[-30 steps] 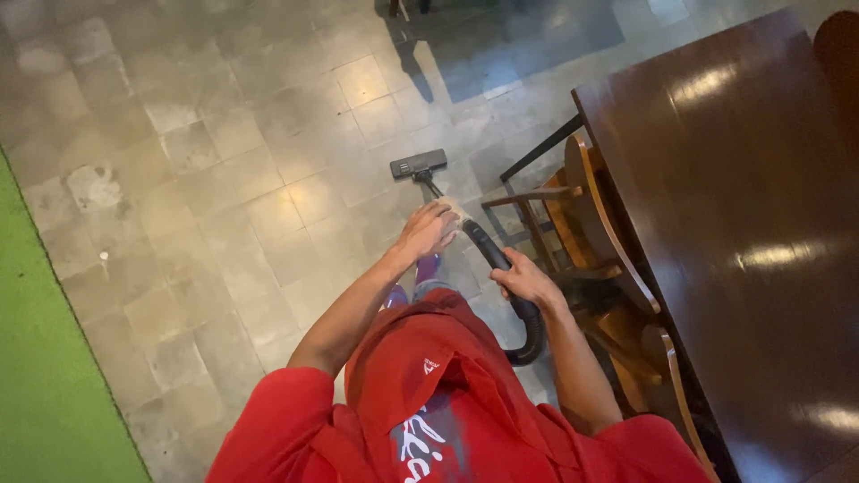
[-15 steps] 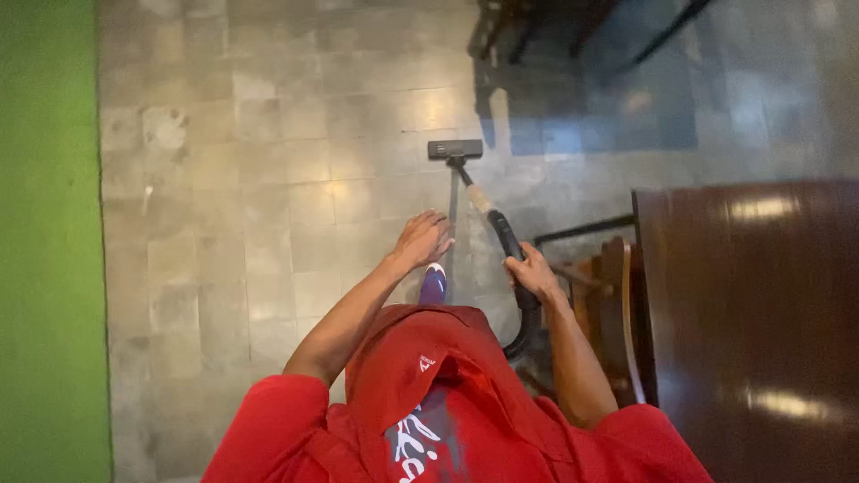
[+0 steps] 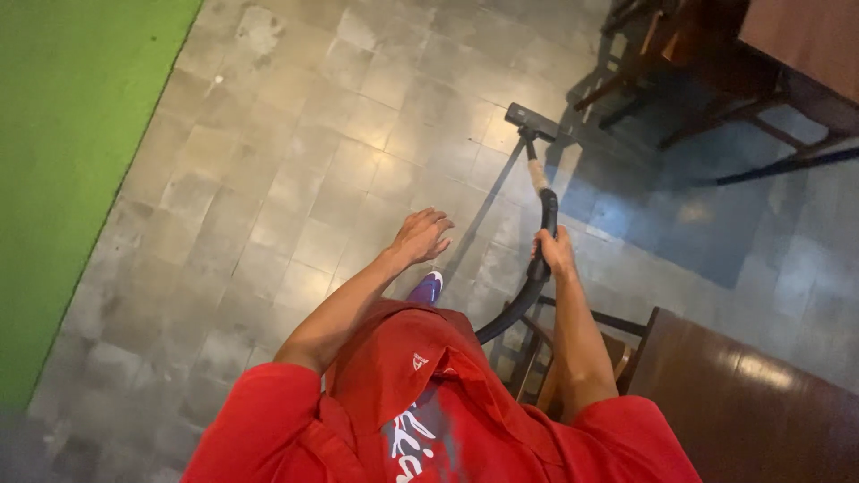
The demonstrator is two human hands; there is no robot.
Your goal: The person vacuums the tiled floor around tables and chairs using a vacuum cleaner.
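The right hand (image 3: 555, 250) is gripping the black vacuum hose (image 3: 528, 291) at its upper bend, steering the wand (image 3: 537, 170) so the floor head (image 3: 531, 118) is resting on the grey tiled floor (image 3: 295, 179) near the chair legs (image 3: 644, 80). The left hand (image 3: 420, 234) is hanging open and empty, fingers loosely spread. This looks like a mid-stroke vacuuming pass; the next push seems to call for care beside the legs.

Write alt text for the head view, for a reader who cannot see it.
Seen from above, a person in a red shirt grips a black vacuum hose in the right hand, its floor head out ahead on grey floor tiles. The left hand hangs open, holding nothing. A green mat lies to the left; dark wooden tables and chairs stand to the right.
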